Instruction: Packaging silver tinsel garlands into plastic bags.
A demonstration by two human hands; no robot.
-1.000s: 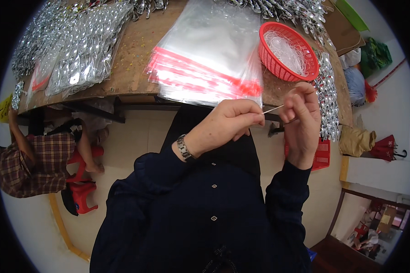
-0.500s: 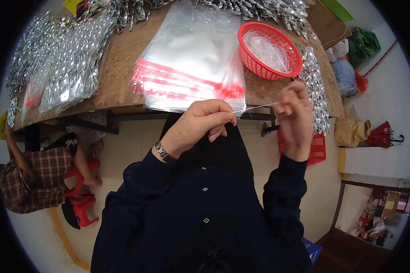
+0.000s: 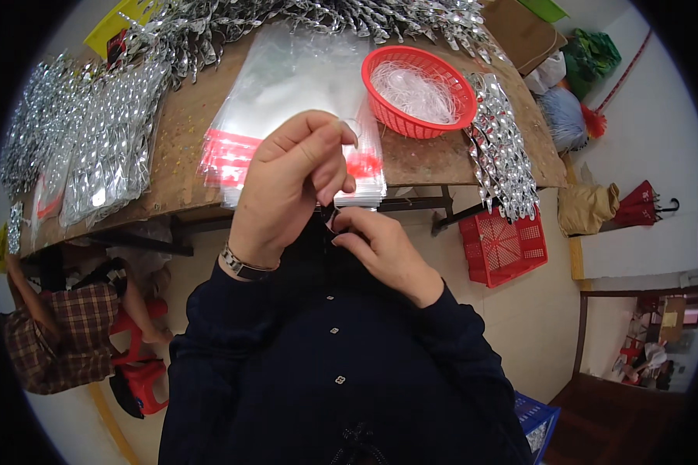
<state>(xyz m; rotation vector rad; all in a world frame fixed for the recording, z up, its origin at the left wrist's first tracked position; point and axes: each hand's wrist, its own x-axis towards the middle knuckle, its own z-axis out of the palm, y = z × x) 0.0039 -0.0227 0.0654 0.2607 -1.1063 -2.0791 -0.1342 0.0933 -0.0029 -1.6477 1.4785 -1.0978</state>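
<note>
My left hand [image 3: 291, 186], with a metal-band watch [image 3: 244, 267] at the wrist, is raised over the near edge of the clear plastic bags [image 3: 283, 81]. Its thumb and forefinger pinch a thin white thread [image 3: 357, 128], a small curve of which stands out past the fingertips. Lower and to the right, my right hand [image 3: 392, 252] has its thumb and forefinger closed near the thread's lower end, just under the left fingers. The red-edged bags lie stacked on the table. Beside them a red plastic basket [image 3: 461, 101] holds a tangle of similar white threads [image 3: 415, 91].
Silver twisted ornaments [image 3: 504, 147] hang over the table's right edge. More silver ornaments [image 3: 112, 143] in clear bags lie at left, others along the back. Below at right are a red crate [image 3: 504, 252] and a blue crate [image 3: 537, 422]. A person in plaid [image 3: 62, 333] sits at lower left.
My right hand has come down and left from beside the basket to below my left hand. The left hand has turned upward; the thread is no longer stretched straight between them.
</note>
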